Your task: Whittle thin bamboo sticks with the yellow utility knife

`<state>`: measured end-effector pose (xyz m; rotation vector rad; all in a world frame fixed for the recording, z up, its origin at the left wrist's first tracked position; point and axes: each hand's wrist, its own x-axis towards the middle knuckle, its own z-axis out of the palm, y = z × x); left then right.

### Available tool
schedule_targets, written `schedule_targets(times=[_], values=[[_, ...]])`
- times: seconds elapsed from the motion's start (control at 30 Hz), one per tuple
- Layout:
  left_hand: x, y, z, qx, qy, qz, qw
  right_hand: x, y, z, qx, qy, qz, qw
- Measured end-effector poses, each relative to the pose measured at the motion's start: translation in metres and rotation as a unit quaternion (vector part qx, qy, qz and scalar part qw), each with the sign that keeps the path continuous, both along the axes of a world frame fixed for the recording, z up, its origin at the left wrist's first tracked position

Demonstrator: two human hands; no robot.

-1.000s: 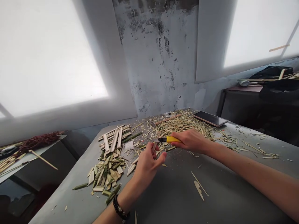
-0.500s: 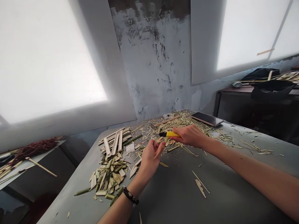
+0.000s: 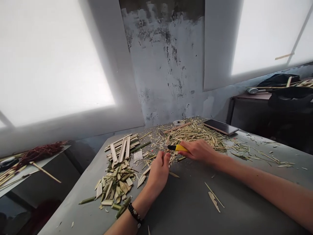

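Observation:
My right hand (image 3: 198, 150) is closed around a yellow and black utility knife (image 3: 180, 148), its blade pointing left. Just left of the blade, my left hand (image 3: 158, 171) pinches a thin bamboo strip (image 3: 167, 140) between thumb and fingers; the strip's upper end sticks out and its lower part is hidden in the hand. The blade lies against or very near the strip; I cannot tell which. Behind both hands spreads a heap of fine bamboo shavings (image 3: 205, 135). A dark beaded bracelet (image 3: 134, 212) circles my left wrist.
Flat bamboo slats (image 3: 120, 148) lie stacked left, above a pile of short bamboo offcuts (image 3: 117, 186). A smartphone (image 3: 221, 126) rests at the back right of the grey table (image 3: 186, 209). Side tables carry brown cord (image 3: 40, 153) at left and a dark cap (image 3: 290, 96) at right.
My left thumb has closed down against the fingers, and the bamboo strip now stands up from the pinch. The knife has dropped slightly beside it. The whole view has shifted a little.

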<state>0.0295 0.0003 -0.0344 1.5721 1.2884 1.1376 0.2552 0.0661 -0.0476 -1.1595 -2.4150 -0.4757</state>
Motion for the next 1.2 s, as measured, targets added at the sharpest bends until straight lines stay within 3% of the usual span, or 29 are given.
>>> schedule_targets(times=[0.17,0.53,0.6,0.67,0.8,0.9,1.0,1.2], values=[[0.004,0.003,-0.001,-0.088,-0.073,-0.050,0.992,0.008,0.003,0.011,-0.012,-0.021,-0.029,0.999],[0.010,-0.007,0.032,-0.125,-0.184,-0.079,0.972,0.020,0.009,0.041,0.022,0.017,-0.077,0.997],[0.009,-0.015,0.032,-0.137,-0.181,-0.082,0.970,0.041,0.016,0.045,0.002,0.050,-0.153,0.987],[0.008,-0.024,0.030,-0.151,-0.168,-0.096,0.969,0.072,0.024,0.048,-0.011,0.099,-0.275,0.956],[0.012,-0.033,0.027,-0.133,-0.161,-0.103,0.972,0.123,0.029,0.052,0.046,0.163,-0.350,0.921],[0.015,-0.030,0.026,-0.102,-0.147,-0.074,0.981,0.122,0.027,0.052,0.071,0.199,-0.308,0.928],[0.014,-0.025,0.025,-0.087,-0.129,-0.046,0.987,0.099,0.022,0.051,0.068,0.199,-0.234,0.949],[0.011,-0.021,0.023,-0.072,-0.092,-0.020,0.993,0.046,0.003,0.042,-0.060,0.151,-0.028,0.986]])
